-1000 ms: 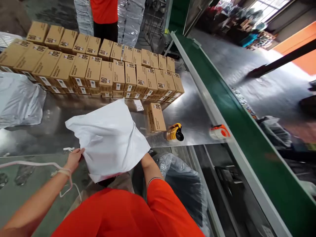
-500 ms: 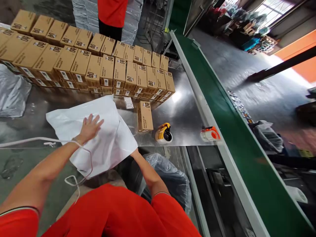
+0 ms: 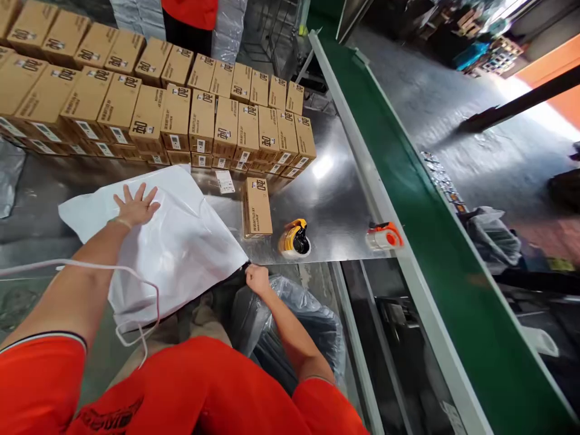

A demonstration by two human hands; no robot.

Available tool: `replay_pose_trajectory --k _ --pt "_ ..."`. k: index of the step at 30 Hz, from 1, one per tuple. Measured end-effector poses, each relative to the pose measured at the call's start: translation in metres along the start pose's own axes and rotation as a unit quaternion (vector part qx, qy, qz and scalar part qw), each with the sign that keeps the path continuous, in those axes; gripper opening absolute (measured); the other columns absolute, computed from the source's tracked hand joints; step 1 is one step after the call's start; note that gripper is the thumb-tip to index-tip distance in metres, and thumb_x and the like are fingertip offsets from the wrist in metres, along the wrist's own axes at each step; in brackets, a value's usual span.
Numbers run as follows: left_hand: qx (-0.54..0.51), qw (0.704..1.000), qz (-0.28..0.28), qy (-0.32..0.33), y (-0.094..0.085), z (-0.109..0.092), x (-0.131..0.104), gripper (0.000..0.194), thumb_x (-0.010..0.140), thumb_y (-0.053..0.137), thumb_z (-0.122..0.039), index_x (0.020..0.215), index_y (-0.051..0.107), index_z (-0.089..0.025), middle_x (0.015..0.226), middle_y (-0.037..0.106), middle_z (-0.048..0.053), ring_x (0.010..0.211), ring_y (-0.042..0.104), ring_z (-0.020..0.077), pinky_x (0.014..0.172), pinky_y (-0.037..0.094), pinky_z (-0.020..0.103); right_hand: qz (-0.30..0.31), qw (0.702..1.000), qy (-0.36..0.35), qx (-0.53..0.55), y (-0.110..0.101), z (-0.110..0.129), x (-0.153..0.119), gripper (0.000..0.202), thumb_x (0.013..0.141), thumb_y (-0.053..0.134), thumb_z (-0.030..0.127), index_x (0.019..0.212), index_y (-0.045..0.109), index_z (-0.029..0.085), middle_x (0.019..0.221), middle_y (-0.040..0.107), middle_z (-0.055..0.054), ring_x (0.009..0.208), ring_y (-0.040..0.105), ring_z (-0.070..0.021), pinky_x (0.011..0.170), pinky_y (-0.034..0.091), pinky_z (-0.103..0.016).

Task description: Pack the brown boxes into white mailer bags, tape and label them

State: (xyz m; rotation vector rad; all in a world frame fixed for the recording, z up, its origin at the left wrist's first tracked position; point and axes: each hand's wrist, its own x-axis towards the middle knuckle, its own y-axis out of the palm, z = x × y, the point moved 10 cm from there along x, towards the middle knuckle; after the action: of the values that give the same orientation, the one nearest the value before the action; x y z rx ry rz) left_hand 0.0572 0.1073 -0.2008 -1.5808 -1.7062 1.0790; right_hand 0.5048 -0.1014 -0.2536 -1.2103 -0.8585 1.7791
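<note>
A large white plastic bag (image 3: 167, 241) lies on the metal table, its near part hanging over the front edge. My left hand (image 3: 136, 208) rests on the bag's upper left part, fingers spread. At the bag's right corner, my right hand (image 3: 257, 279) is closed on its edge, where a dark inner side shows. To the right stand a small brown box (image 3: 257, 207), a yellow tape dispenser (image 3: 294, 239) and an orange tape dispenser (image 3: 384, 237). A white label (image 3: 225, 182) lies behind the bag. A pale cord (image 3: 136, 275) crosses over my left forearm.
Rows of brown boxes (image 3: 176, 118) line the back of the metal table (image 3: 335, 199). A green conveyor belt (image 3: 408, 175) runs along the right. Below the front edge is a bin with a clear liner (image 3: 312, 308). A person in red stands behind the boxes.
My left hand has moved left and up over the bag, fingers spreading wider. The bag's right corner is pulled taut, and my right hand now shows more fully. The view has shifted slightly.
</note>
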Motion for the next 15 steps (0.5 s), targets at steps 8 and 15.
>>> replay_pose_trajectory --k 8,15 --pt "-0.094 0.941 0.251 0.204 0.137 -0.070 -0.241 0.041 0.072 0.098 -0.034 0.105 0.079 -0.020 0.136 0.071 0.024 0.142 0.057 0.0504 0.129 0.036 0.065 -0.203 0.953 0.216 0.056 -0.150 -0.032 0.113 0.106 0.095 0.074 0.060 0.175 0.028 0.006 0.180 0.021 -0.035 0.161 0.026 -0.0484 0.127 0.031 -0.062" --pt "-0.017 0.951 0.274 0.141 0.162 -0.025 -0.291 0.003 0.091 0.069 -0.023 0.090 0.072 -0.022 0.118 0.075 0.019 0.122 0.067 0.0398 0.111 0.051 0.053 -0.133 0.944 0.276 0.120 -0.134 -0.054 0.120 0.109 0.083 0.087 0.038 0.173 0.033 0.009 0.167 0.045 -0.030 0.151 0.044 -0.0412 0.123 0.041 -0.061"
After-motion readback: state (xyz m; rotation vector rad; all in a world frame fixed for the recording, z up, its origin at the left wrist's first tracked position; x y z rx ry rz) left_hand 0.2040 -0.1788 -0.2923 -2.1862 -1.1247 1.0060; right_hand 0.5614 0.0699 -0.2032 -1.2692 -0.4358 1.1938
